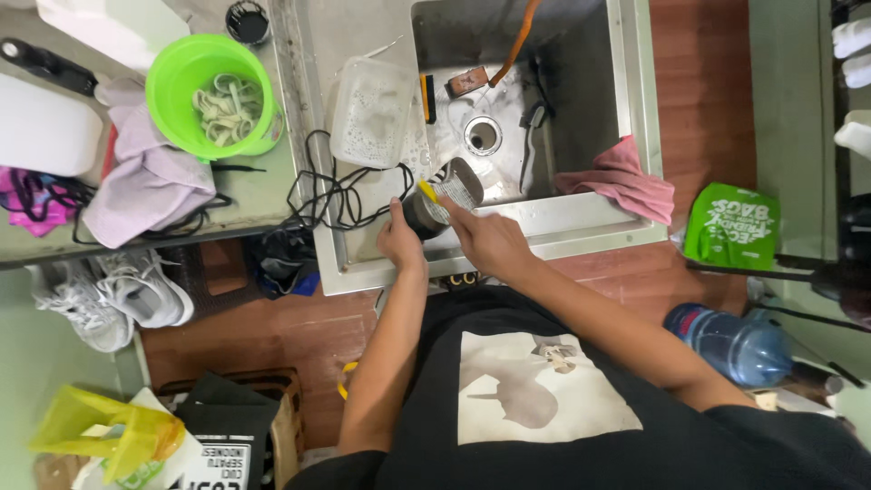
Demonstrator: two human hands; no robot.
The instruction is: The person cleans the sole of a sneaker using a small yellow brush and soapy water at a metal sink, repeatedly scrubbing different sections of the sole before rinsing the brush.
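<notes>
My left hand (400, 241) grips a dark grey shoe (419, 216) at the front rim of the steel sink (581, 218). My right hand (487, 240) is closed on the shoe's other side, its fingers at a pale grey insole-like part (460, 187) that sticks up from the shoe. A small yellow piece (426, 191) shows between the two hands; I cannot tell what it is. Black laces (336, 192) lie tangled on the sink's drainboard just left of my left hand.
A clear plastic tub (370, 111) sits beside the basin. A pink cloth (621, 181) hangs over the sink's rim. A green bowl (181, 77) holds white laces. White sneakers (118, 295), a green bag (733, 225) and a blue bottle (730, 345) are on the floor.
</notes>
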